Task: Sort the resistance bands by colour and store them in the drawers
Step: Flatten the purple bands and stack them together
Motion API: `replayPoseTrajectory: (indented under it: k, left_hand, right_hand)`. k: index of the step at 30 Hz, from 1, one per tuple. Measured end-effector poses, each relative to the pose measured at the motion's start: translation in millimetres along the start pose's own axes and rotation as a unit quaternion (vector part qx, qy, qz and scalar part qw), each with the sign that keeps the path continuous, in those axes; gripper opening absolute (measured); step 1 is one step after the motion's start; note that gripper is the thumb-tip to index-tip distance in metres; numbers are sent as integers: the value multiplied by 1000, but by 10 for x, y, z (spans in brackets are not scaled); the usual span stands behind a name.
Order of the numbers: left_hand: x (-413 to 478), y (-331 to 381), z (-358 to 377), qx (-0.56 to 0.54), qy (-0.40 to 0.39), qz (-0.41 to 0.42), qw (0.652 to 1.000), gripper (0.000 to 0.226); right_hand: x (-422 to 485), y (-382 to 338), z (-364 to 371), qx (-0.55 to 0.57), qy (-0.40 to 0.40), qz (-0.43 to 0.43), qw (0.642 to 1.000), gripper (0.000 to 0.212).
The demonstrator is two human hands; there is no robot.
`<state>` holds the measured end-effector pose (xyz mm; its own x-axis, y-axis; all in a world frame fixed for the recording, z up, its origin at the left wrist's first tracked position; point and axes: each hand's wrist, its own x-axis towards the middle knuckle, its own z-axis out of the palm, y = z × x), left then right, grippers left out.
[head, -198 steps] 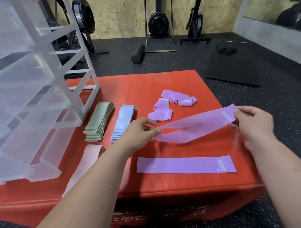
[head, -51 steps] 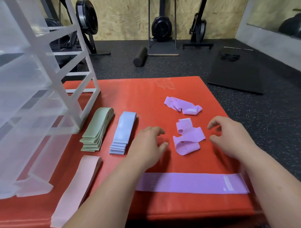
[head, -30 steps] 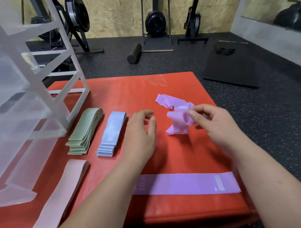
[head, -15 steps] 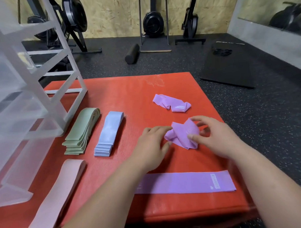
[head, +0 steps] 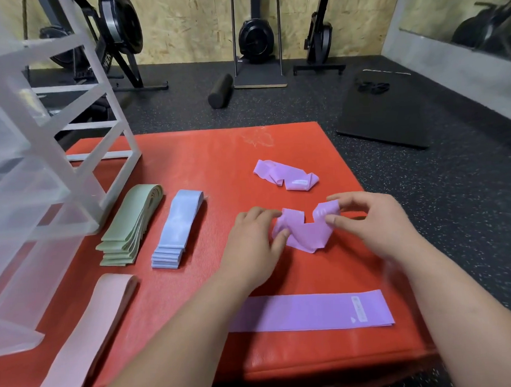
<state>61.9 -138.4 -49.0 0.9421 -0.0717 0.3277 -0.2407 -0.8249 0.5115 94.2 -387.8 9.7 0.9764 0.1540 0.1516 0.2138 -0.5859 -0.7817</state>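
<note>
Band (head: 303, 235): pinching its crumpled ends in left grip (head: 251, 242) and right grip (head: 374, 224), probably best drawing apart evenly, smoothing, then stacking on flat band (head: 310, 311).

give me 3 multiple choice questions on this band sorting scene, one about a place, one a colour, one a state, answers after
1. Where on the red mat does the flat purple band lie?
A. along the far edge
B. in the centre
C. along the near edge

2. What colour is the crumpled band between the left hand and the right hand?
A. blue
B. purple
C. green

3. How is that band held?
A. both hands pinch it
B. only the left hand pinches it
C. it lies untouched

Answers:
1 C: it lies straight along the edge closest to the person.
2 B: it is the same lilac as the flat band.
3 A: a thumb and fingers of each hand close on one end.
</note>
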Motion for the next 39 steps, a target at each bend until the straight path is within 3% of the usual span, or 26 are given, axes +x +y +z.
replayPoseTrajectory:
  k: [4,8,11,17,23,28,31,34,37,39]
  left_hand:
    - [70,196,-172,-211,-13,-47,976,39]
    - [89,265,-255,-356,-54,-96,928,21]
    - [52,211,-267,-376,-50,-99,920,16]
    - [33,97,-414,-367,25,-93,925,27]
    - [2,72,-618,-387,24,-76,919,29]
    - [-44,37,-770,-377,13,-76,923,25]
    - [-87,7,-880,-345,-11,-62,937,13]
    - [-112,-67,-952,-302,13,-57,952,6]
    - [-149,-71,-1039,-354,47,-70,932,4]
    - [-158,-51,-1096,-401,86,-83,908,1]
  right_hand:
    - [-44,-173,63,116,-54,-66,990,22]
    - [-62,-259,135,101,-94,-97,986,23]
    - [-46,-217,180,59,-96,-72,991,25]
    - [-30,-151,194,-31,-114,-24,993,28]
    - [-29,-404,408,51,-99,-98,989,54]
    - [-10,-555,593,40,-98,-133,985,20]
    - [-25,-655,646,68,-105,-135,983,17]
    - [-39,-694,719,90,-125,-131,979,28]
    - [-68,-682,772,77,-168,-119,975,44]
    - [-85,-639,796,19,-186,-120,975,43]
